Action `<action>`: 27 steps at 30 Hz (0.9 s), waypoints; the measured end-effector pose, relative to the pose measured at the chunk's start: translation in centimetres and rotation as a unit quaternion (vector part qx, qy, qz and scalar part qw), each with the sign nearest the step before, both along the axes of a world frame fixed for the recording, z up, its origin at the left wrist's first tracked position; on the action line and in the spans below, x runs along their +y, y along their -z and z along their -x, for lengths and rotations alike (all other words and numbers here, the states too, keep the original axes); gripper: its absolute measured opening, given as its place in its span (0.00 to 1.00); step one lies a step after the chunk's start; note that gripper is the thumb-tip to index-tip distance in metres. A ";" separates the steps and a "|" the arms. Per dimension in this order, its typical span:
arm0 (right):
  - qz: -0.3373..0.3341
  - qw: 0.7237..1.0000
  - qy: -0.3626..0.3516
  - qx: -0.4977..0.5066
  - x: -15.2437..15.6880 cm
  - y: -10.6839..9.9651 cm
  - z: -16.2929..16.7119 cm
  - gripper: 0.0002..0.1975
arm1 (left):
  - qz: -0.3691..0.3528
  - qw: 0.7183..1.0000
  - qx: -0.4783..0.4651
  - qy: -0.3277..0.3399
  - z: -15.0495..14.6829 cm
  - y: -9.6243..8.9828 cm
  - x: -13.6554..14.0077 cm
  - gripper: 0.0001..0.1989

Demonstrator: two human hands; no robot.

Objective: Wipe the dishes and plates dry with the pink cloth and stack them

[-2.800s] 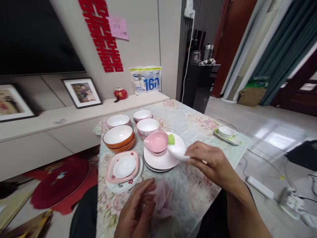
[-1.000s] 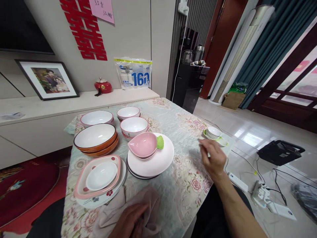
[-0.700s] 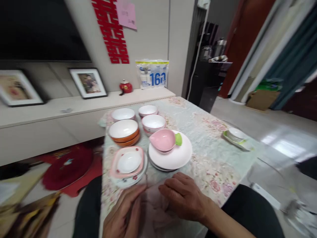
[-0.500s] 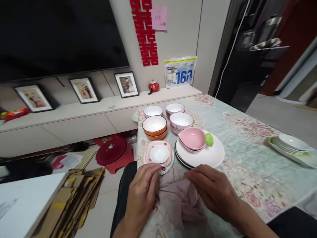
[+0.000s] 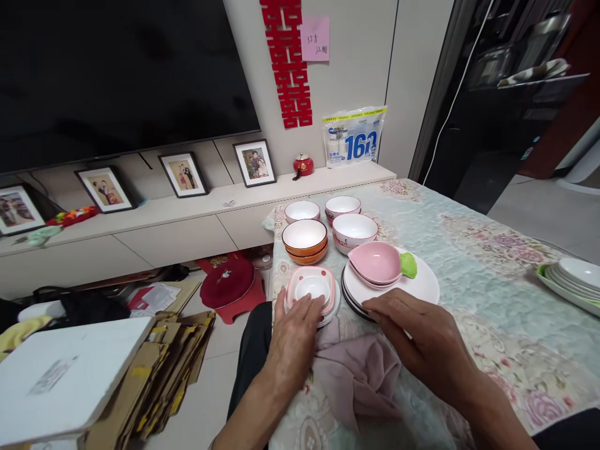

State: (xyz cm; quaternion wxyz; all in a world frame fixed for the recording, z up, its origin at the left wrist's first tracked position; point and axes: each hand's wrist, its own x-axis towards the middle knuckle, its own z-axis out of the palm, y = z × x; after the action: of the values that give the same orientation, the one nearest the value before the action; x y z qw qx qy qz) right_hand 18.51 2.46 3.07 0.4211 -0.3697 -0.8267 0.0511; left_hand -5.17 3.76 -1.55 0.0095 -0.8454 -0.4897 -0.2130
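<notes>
My left hand [image 5: 293,334] rests its outstretched fingers on the front of a small stack: a white dish [image 5: 310,287] on a pink-rimmed square plate [image 5: 300,273] with further plates beneath. Fingers loosely bent and apart from the thumb, my right hand [image 5: 419,328] is at the front edge of a stack of large plates [image 5: 424,275]; whether it touches the rim I cannot tell. On that stack sit pink bowls [image 5: 377,261] with a green leaf-shaped handle [image 5: 408,265]. A crumpled mauve cloth [image 5: 359,375] lies on the table between my forearms.
Orange bowls [image 5: 304,240] and several red-patterned bowls [image 5: 355,231] stand behind the plates on the flowered tablecloth [image 5: 497,300]. More dishes [image 5: 574,281] lie at the right. Flattened cardboard [image 5: 164,369], a white box [image 5: 70,375] and a red stool [image 5: 229,287] are at the left.
My left hand has moved forward from the front of the small stack onto it. My right hand has come nearer the large plates. Both have left the cloth. The view has turned left.
</notes>
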 end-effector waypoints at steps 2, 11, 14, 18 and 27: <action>0.009 1.000 -0.002 -0.012 0.1 0.3 0.0 0.09 | -0.019 0.999 -0.035 -0.014 -0.1 0.0 0.1 0.22; 0.045 0.998 -0.003 -0.035 0.7 1.6 0.1 0.08 | 0.002 0.989 -0.148 -0.029 0.1 -0.3 0.7 0.11; 0.075 0.996 -0.006 -0.051 0.7 1.9 0.4 0.10 | 0.011 0.983 -0.182 -0.039 0.2 -0.5 0.7 0.09; 0.106 0.992 0.001 -0.075 0.6 2.1 1.2 0.11 | -0.003 0.974 -0.223 -0.048 0.2 -0.3 1.1 0.09; 0.083 0.996 0.016 -0.006 0.7 2.1 2.2 0.18 | -0.023 0.945 -0.325 -0.018 -0.5 -1.9 0.0 0.09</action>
State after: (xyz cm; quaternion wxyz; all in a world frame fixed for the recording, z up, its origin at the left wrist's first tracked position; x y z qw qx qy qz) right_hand 16.33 3.13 0.99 0.3846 -0.4169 -0.8161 0.1104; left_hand -4.64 3.77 0.34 -0.1272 -0.7211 -0.4760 -0.4871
